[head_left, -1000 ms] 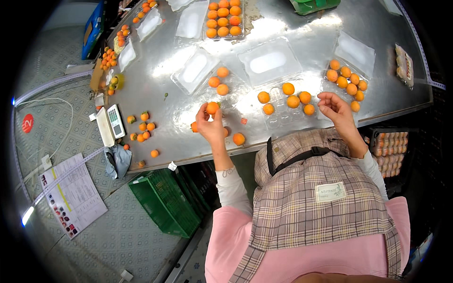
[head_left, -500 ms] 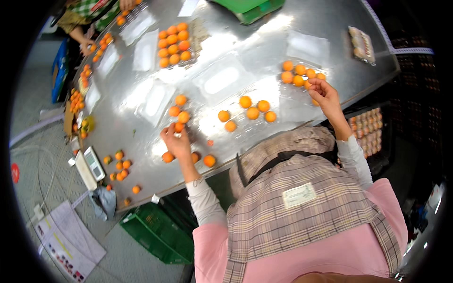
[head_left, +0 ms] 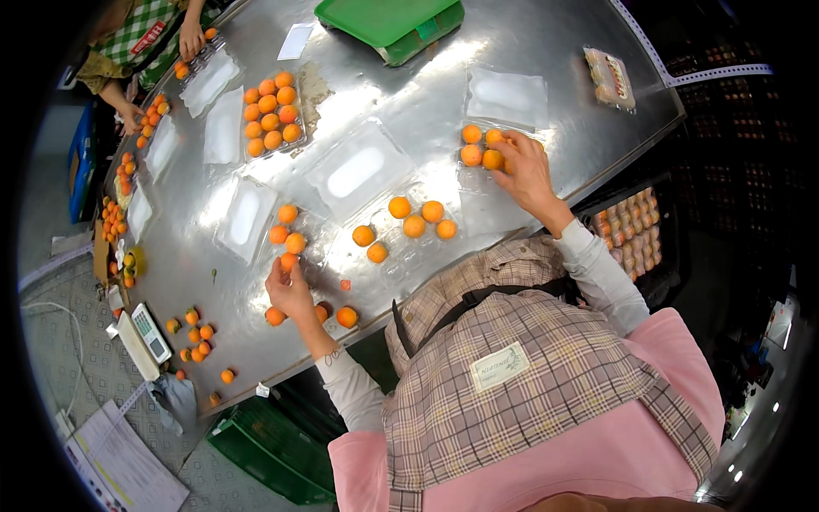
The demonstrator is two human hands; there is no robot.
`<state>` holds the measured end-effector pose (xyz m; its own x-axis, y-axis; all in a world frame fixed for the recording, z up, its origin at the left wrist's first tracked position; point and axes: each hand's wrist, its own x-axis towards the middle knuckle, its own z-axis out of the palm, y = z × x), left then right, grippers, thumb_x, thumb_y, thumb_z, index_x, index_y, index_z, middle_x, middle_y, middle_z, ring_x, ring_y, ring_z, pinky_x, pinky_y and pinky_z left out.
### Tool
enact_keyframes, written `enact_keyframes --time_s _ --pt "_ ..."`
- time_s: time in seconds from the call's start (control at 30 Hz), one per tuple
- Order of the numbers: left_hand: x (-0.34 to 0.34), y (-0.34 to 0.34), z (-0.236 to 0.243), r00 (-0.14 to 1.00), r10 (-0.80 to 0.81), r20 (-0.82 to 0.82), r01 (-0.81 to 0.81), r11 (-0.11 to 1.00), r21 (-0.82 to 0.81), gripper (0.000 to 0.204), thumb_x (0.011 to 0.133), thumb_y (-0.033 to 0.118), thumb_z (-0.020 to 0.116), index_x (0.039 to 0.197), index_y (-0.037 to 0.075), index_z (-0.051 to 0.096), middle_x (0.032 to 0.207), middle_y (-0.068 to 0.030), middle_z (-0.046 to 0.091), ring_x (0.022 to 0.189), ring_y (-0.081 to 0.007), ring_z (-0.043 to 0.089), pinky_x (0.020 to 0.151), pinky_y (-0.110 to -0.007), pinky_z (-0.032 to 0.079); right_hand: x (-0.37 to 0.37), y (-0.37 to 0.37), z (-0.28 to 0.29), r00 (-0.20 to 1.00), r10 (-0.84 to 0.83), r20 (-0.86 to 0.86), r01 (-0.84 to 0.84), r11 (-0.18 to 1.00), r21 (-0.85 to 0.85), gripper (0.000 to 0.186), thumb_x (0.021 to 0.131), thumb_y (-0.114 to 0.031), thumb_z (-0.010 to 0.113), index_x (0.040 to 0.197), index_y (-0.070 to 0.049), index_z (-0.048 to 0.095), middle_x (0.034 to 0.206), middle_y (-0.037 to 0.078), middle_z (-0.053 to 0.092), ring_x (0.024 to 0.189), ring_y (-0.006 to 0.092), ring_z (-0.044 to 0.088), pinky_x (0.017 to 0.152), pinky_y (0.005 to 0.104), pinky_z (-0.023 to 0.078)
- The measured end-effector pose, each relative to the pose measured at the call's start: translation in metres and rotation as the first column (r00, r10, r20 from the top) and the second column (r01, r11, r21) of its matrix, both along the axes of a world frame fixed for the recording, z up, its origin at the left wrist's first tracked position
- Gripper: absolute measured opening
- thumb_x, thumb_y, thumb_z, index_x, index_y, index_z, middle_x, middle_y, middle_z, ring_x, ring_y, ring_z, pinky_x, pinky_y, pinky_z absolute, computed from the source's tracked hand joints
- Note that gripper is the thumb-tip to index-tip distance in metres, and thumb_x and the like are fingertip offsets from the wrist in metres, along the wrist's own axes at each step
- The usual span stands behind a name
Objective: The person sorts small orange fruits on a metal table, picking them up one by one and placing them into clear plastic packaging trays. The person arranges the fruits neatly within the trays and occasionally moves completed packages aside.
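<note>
My left hand (head_left: 292,294) is closed on an orange fruit (head_left: 288,263) over a clear plastic tray at the near edge of the steel table. Loose fruit (head_left: 347,317) lies beside it. My right hand (head_left: 527,175) reaches over a clear tray on the right, fingers curled on an orange fruit (head_left: 503,149) among others (head_left: 472,155); the fingers partly hide it. Between my hands, a clear tray (head_left: 391,256) holds several fruits (head_left: 414,225). White-padded lids (head_left: 354,175) lie behind the trays.
A full tray (head_left: 271,119), a green bin (head_left: 384,17) and a packed carton (head_left: 607,75) stand farther back. A scale (head_left: 145,340) sits at the left corner. A co-worker's hands (head_left: 192,38) handle fruit at top left. Green crates (head_left: 269,452) are below; stacked packs (head_left: 631,226) are right.
The view has turned, bringing a co-worker into sight at top left. My right hand has moved onto the right tray's fruit and closed over one; my left hand still holds a fruit.
</note>
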<state>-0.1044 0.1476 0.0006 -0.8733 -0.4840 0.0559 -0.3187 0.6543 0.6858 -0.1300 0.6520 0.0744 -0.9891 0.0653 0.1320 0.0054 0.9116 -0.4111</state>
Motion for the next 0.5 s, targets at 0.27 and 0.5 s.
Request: enact_keyframes --time_s 0.27,0.5 --pt "0.002 0.032 0.036 0.999 -0.008 -0.044 0.001 0.987 -0.159 0.050 0.086 0.013 0.078 0.134 0.005 0.064 0.120 -0.0148 0.060 0.093 -0.0242 0.064 0.075 -0.035 0.056 -0.028 -0.021 -0.014 0.997 0.050 0.054 -0.053 0.997 0.062 0.043 0.077 -0.018 0.078 0.120 -0.014 0.073 0.142 0.007 0.055 0.133 0.0299 0.048 0.105 0.0510 0.038" --pt "0.011 0.132 0.083 0.988 -0.123 -0.090 0.152 0.788 0.597 0.054 0.083 0.005 0.077 0.136 0.005 0.064 0.111 -0.0074 0.070 0.102 -0.0146 0.063 0.085 -0.031 0.055 -0.011 -0.035 0.015 0.958 0.076 0.276 0.151 0.683 -0.714 0.043 0.085 -0.037 0.079 0.118 -0.010 0.075 0.135 0.005 0.061 0.125 0.0204 0.054 0.098 0.0398 0.041"
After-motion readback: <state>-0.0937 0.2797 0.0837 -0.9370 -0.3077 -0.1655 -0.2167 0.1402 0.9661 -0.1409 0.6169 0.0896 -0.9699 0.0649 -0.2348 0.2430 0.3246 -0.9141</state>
